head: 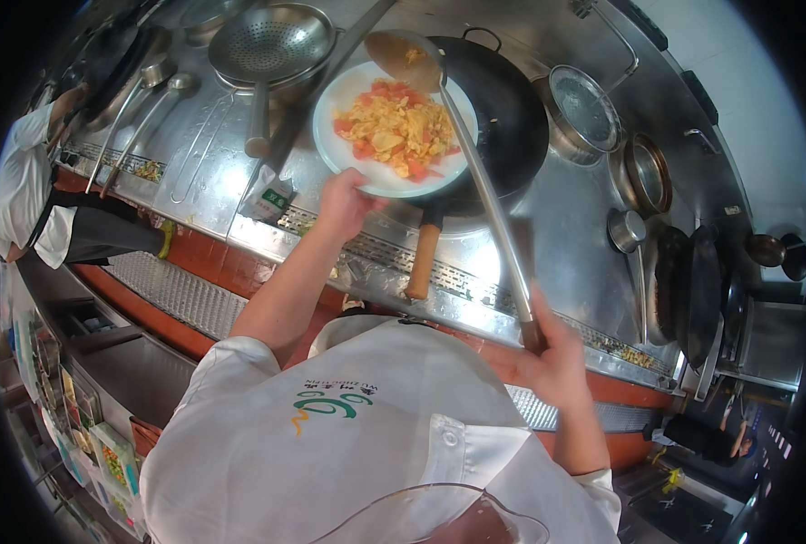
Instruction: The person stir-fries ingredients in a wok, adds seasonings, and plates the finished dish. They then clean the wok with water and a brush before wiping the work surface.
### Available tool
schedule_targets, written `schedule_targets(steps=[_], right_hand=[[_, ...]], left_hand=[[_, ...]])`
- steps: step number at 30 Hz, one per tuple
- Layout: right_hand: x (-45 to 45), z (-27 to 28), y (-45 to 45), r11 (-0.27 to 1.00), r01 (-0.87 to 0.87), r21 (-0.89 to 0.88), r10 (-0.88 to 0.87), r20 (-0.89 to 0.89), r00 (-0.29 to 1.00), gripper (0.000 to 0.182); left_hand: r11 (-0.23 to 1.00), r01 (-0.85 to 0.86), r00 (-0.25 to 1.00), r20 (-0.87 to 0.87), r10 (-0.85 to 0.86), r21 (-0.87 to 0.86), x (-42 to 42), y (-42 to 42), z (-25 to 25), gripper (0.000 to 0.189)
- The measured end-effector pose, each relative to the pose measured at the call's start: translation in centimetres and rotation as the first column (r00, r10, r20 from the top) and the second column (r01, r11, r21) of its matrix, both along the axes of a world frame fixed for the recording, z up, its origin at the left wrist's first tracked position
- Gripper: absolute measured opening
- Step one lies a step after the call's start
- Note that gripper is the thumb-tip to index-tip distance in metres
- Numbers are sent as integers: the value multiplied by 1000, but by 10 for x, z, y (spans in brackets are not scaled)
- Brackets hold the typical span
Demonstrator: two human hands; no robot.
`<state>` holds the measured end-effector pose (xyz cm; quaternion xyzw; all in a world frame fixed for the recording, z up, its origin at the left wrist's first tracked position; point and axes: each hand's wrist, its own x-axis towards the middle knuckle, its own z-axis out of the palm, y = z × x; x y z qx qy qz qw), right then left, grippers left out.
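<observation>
My left hand (348, 202) grips the near rim of a white plate (335, 153), held up over the cooktop. Scrambled egg with tomato pieces (399, 132) lies on the plate. My right hand (551, 353) is closed around the lower handle of a long metal ladle (484, 183). The ladle's bowl (403, 58) hangs over the plate's far edge, with bits of food in it. Behind and partly under the plate sits a black wok (511, 129), its wooden handle (424, 262) pointing towards me.
A perforated strainer (273, 44) rests on a pot at the back left. Metal bowls (583, 112) and a small saucepan (626, 231) stand at the right. A printed packet (267, 196) lies left of my left hand. One co-worker (32, 177) is at far left, another person (702, 435) at far right.
</observation>
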<state>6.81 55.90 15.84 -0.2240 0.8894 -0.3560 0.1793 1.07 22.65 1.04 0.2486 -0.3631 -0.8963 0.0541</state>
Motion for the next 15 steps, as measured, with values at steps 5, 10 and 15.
schedule_targets(steps=[5,10,15], right_hand=[[-7,20,-15,679,514,-524,-2,699,715,91],[-53,-5,-7,760,483,-436,-171,582,795,82],[-104,-80,-8,943,331,32,-332,160,930,74]], left_hand=[[999,-48,997,-59,50,25,13,-12,-10,35],[995,-103,992,-73,103,11,40,-25,-33,37],[991,-135,991,-27,135,4,89,-36,-61,37]])
